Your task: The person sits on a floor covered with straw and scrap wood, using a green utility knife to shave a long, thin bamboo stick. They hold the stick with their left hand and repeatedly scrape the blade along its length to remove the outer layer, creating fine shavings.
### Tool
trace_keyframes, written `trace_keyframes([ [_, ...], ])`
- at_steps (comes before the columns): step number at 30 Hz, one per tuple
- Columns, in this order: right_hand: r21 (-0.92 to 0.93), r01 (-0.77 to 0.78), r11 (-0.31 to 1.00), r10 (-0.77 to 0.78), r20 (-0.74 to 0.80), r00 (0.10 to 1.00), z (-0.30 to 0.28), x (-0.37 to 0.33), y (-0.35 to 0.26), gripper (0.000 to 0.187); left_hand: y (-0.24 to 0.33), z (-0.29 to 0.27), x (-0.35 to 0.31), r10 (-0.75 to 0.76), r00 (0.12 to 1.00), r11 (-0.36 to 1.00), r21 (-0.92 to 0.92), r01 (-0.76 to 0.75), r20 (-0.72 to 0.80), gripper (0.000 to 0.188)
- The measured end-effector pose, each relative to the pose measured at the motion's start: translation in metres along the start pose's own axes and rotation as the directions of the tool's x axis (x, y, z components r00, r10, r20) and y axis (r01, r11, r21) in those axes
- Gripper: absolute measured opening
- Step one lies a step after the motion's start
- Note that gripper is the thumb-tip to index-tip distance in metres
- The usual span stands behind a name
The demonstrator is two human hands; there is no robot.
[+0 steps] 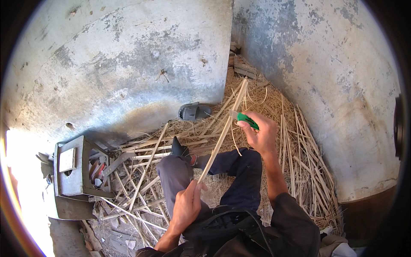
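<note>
My left hand point(187, 204) is closed round the lower end of a long pale split-wood or bamboo strip point(222, 136), just above my lap. The strip slants up and away to the right. Its far end is over the heap of shavings. In my right hand point(262, 133) is a green-handled utility knife point(248, 121). Its short blade meets the strip a little beyond the middle, at the right edge. A thin curled shaving hangs down beside the strip below the knife.
Many loose strips point(295, 154) and shavings cover the floor around my bent legs. A grey slipper point(195, 111) lies by the far wall. To the left, a wooden stool point(72, 169) lies on its side. Worn plaster walls point(141, 55) meet in a corner ahead.
</note>
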State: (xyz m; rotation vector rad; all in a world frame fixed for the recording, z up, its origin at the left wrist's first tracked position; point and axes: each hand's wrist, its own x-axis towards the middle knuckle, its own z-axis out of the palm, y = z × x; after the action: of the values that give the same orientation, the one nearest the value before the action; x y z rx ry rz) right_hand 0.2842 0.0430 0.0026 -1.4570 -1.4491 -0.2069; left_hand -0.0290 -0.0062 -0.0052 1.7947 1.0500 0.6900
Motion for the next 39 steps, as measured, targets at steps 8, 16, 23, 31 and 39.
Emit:
trace_keyframes([
  [8, -0.016, 0.005, 1.000, -0.005, 0.018, 1.000, 0.009, -0.002, 0.010, 0.035, -0.008, -0.001, -0.003, -0.043, 0.999, 0.999, 0.025, 0.043, 0.002, 0.018],
  [16, -0.047, -0.036, 0.998, 0.036, -0.002, 0.999, 0.010, 0.001, 0.020, 0.039, -0.023, 0.005, -0.008, 0.008, 0.999, 0.998, 0.066, -0.006, -0.033, 0.028],
  [23, -0.124, -0.089, 0.988, 0.094, 0.035, 0.995, 0.007, 0.002, 0.041, 0.045, -0.028, 0.008, -0.015, -0.037, 0.999, 0.996, 0.075, 0.037, -0.006, 0.028],
  [31, 0.005, -0.479, 0.878, 0.465, -0.250, 0.849, -0.016, 0.009, 0.130, 0.057, -0.040, 0.010, -0.042, -0.048, 0.988, 0.996, 0.076, 0.038, 0.146, 0.023],
  [39, 0.076, -0.587, 0.806, 0.591, -0.032, 0.806, -0.019, -0.015, 0.101, 0.072, -0.044, -0.007, -0.013, -0.125, 0.992, 0.992, -0.004, 0.125, -0.014, 0.033],
])
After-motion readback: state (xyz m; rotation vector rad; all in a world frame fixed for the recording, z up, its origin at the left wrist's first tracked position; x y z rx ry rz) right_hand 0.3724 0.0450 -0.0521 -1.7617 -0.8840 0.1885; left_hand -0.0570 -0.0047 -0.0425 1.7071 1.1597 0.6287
